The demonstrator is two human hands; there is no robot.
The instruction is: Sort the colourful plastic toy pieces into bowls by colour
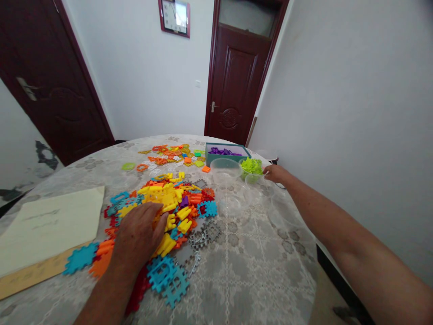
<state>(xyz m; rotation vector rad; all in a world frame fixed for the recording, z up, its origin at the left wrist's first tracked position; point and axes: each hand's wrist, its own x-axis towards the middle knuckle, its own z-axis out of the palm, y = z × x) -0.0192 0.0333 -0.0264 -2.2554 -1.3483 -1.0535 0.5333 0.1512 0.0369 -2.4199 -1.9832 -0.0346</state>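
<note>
My left hand point(137, 230) rests on a heap of coloured plastic building pieces. Its fingers curl over yellow building pieces point(164, 196), and a bit of yellow shows between thumb and forefinger; the fingertips are partly hidden. Blue, orange, red and grey toothed pieces lie around it, such as a blue square piece point(161, 273). With the arm stretched far to the right, my right hand point(274, 174) grips the rim of a clear plastic bowl point(252, 178). Lime-green pieces point(251, 165) fill that bowl.
A dark green box point(211, 158) holding purple pieces point(223, 152) stands at the back. Clear containers point(226, 164) sit beside it. Behind the heap lie scattered orange and yellow pieces point(169, 151). A cream sheet of card point(50, 225) lies at left on the patterned tablecloth point(250, 271).
</note>
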